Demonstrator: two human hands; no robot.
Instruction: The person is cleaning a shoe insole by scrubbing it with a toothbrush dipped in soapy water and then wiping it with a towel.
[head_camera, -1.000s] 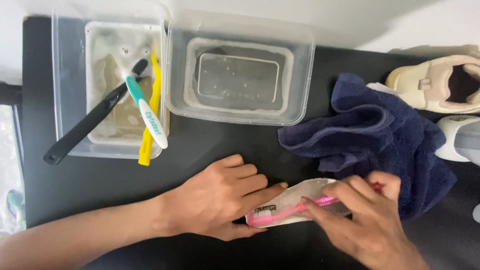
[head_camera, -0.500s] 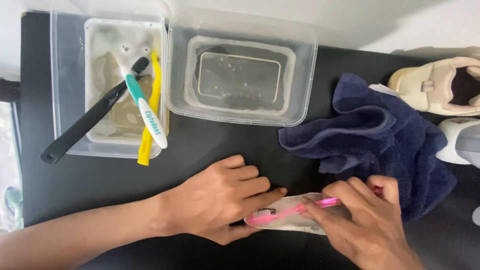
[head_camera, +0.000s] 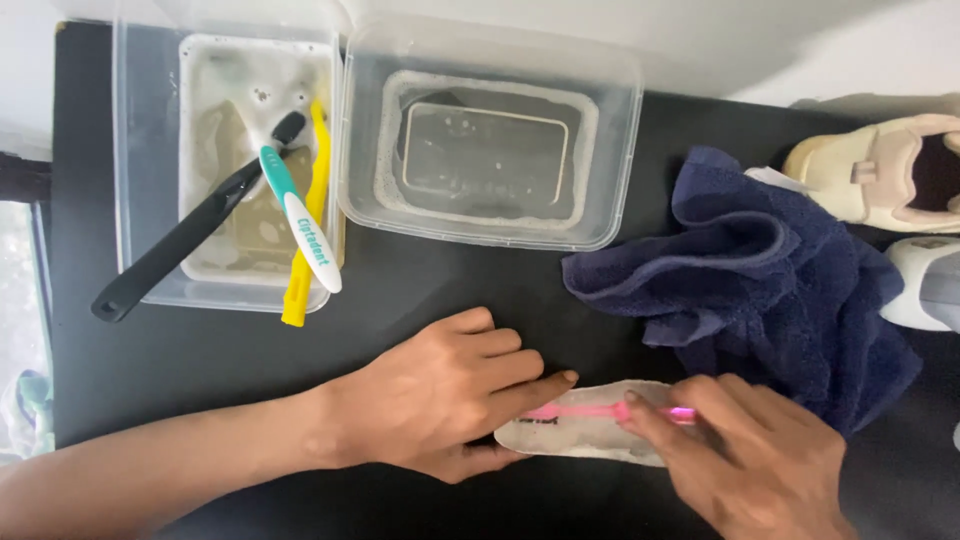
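Insole (head_camera: 585, 440) is half hidden: left end under the left hand (head_camera: 440, 405), right end under the right hand (head_camera: 750, 460), so only the pale mid strip shows, lying flat on the black counter (head_camera: 400, 300) near the bottom edge. Pink brush (head_camera: 590, 411) lies across it lengthwise; its head can't be made out, and the handle end vanishes beneath right-hand fingers (head_camera: 660, 425). Right wrist is cut off by the frame bottom.

Left hand: palm down, forearm coming in from bottom left, fingers spread flat and pressing the insole's left end, index tip touching the brush shaft. Right hand: fingers curled and clenched round the pink brush, knuckles up.

Navy towel (head_camera: 770, 280) is bunched just beside the right hand, touching the insole's far end or overlapping it, can't tell which. Two cream shoes (head_camera: 880, 180) at the right edge, partly cropped. Top: clear tub w/ murky soapy water (head_camera: 150, 200) holding black, teal-white and yellow brushes (head_camera: 300, 230); next to it a second clear tub (head_camera: 490, 150), contents blurry.
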